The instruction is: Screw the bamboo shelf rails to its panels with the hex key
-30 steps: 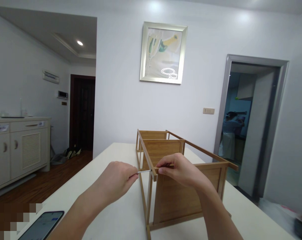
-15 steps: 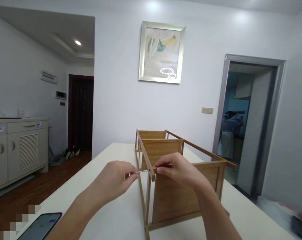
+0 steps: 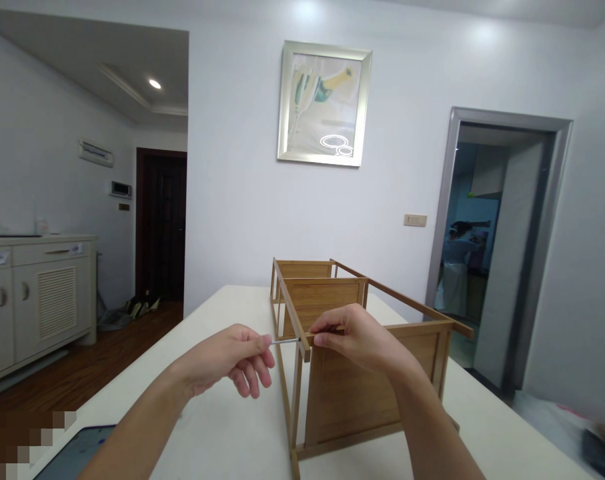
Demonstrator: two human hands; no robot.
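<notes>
A wooden shelf rack lies on its side on the white table, its panels standing upright between long rails. My left hand pinches a thin metal hex key between thumb and index finger, the other fingers hanging loosely below. The key's far tip meets the outer side of the near end of the upper left rail. On the other side of that joint, my right hand is closed on the top edge of the nearest panel, beside the rail. The key's bent end, if any, is hidden by my left fingers.
A phone lies at the near left of the white table, partly behind my left forearm. A pale cabinet stands to the left. Through the doorway at right a person is visible. Plastic-wrapped material lies low at right.
My left hand has rolled over, its lower fingers now uncurled and hanging, while it keeps pinching the hex key. The right hand and the rack stay in place.
</notes>
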